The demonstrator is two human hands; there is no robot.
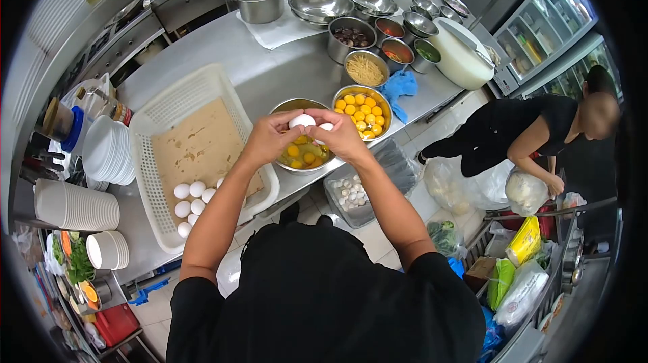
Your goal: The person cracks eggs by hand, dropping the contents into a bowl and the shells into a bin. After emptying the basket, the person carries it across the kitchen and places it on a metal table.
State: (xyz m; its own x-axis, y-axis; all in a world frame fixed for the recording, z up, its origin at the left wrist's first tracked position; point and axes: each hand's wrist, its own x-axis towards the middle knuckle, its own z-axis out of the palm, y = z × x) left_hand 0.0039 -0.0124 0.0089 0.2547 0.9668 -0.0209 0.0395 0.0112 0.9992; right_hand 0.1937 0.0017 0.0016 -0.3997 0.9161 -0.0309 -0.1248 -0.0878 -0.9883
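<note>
I see both hands close together over a steel bowl (297, 170), fingers curled. The left hand (273, 137) pinches a smooth white egg (301, 121) between thumb and fingertips; the right hand (343, 139) grips another rounded white piece (326, 127), egg or shell, I can't quite tell. Beneath them, glossy yolks (308, 158) sit in clear liquid, the hands hiding the bowl's far side. Below the edge of the metal worktop (270, 59), a tub (364, 218) holds white shells (351, 191). My left forearm partly blocks whole eggs (197, 189) on stained brown cardboard (196, 135) in a perforated plastic basket (140, 160). Beyond are a yolk-filled bowl (388, 127), a crumpled blue cloth (403, 86) and a dented-looking steel pot (260, 3). Off right, another person (503, 127) leans over a plastic bag (526, 193).
</note>
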